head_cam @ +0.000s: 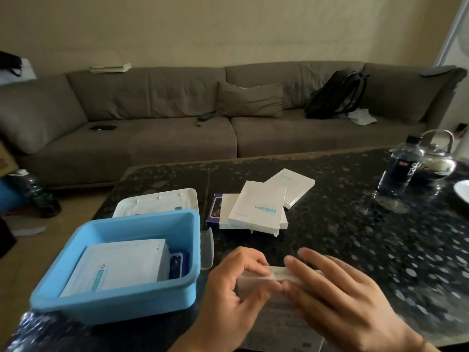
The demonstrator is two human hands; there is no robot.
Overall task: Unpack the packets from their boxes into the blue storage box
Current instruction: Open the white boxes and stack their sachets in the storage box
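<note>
head view: my left hand and right hand pinch the ends of one white box, close together, low over the table. the blue storage box (packets already inside) sits just left. risk: the blurred grip slips and packets spill beside it. more boxes wait behind.

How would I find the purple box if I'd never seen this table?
Start at the blue storage box on the dark table. Just right of its far corner lies a pile of white boxes. The purple box peeks out at the pile's left edge, the only dark one.
</note>
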